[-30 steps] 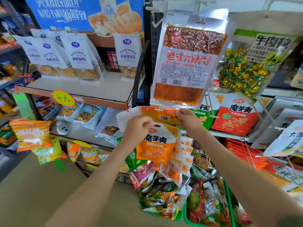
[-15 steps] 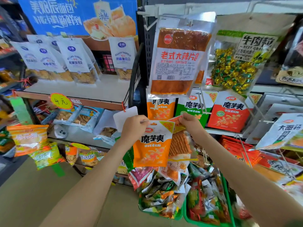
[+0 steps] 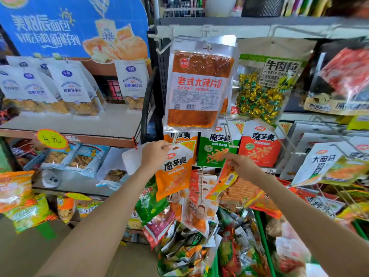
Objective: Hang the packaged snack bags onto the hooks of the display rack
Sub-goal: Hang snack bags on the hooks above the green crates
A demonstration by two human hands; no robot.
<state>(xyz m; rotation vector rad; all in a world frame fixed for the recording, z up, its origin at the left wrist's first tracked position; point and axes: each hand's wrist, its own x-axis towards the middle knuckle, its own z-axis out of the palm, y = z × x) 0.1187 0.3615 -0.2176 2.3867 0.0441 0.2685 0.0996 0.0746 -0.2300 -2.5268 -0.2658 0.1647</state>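
Note:
My left hand (image 3: pixel 153 156) pinches the top corner of an orange snack bag (image 3: pixel 174 172) right at the tip of a metal hook (image 3: pixel 175 139), where another orange bag (image 3: pixel 179 136) hangs behind. My right hand (image 3: pixel 242 166) pinches a second orange packet (image 3: pixel 223 181) that dangles tilted, away from the hooks. Green (image 3: pixel 216 148) and red (image 3: pixel 259 146) bags of the same brand hang on the neighbouring hooks of the rack. A large chili-strip bag (image 3: pixel 197 84) hangs above them.
A green basket (image 3: pixel 263 242) heaped with mixed snack packets sits below my hands. Bare hook prongs (image 3: pixel 229 134) stick out toward me between the hanging bags. A shelf (image 3: pixel 79 124) with white pouches stands to the left, and more hanging bags fill the right.
The two orange bags have come apart: my left hand raised one to the hook tip, while my right hand drew the other packet down and to the right.

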